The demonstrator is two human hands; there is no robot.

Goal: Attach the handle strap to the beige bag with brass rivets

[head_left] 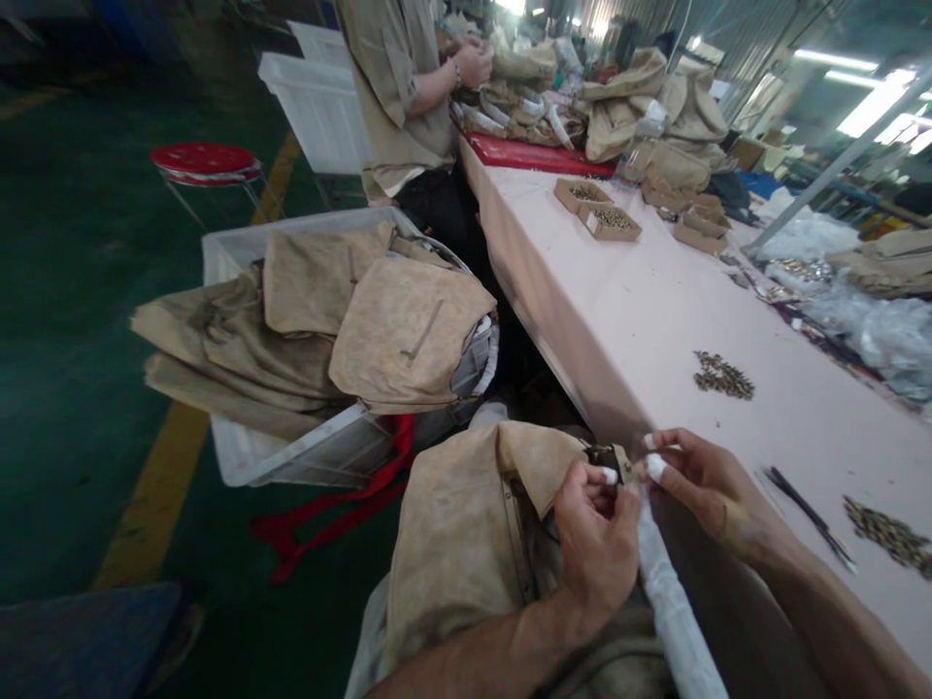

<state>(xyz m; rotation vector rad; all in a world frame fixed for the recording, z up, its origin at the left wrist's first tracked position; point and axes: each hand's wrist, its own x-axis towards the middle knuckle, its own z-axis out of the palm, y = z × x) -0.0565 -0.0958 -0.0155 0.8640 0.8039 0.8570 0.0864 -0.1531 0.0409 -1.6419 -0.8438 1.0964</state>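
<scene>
A tan bag (451,524) lies across my lap, its flap folded back near the top. My left hand (597,549) pinches a short tan strap tab (624,466) with dark metal hardware at the bag's upper corner. White tape covers some of my fingertips. On the right, my right hand (703,485) has its thumb and index finger drawn together at the tab's end; whatever lies between them is too small to make out. A strap wrapped in white (674,602) runs down from below the tab, between my forearms.
The pink-covered table (604,320) carries piles of small brass fasteners (722,376), a thin dark tool (812,515) and small cardboard boxes (612,222). Tan bags fill a white crate (291,466) at left, near a red stool (206,160). A co-worker (404,97) stands at the table's far end.
</scene>
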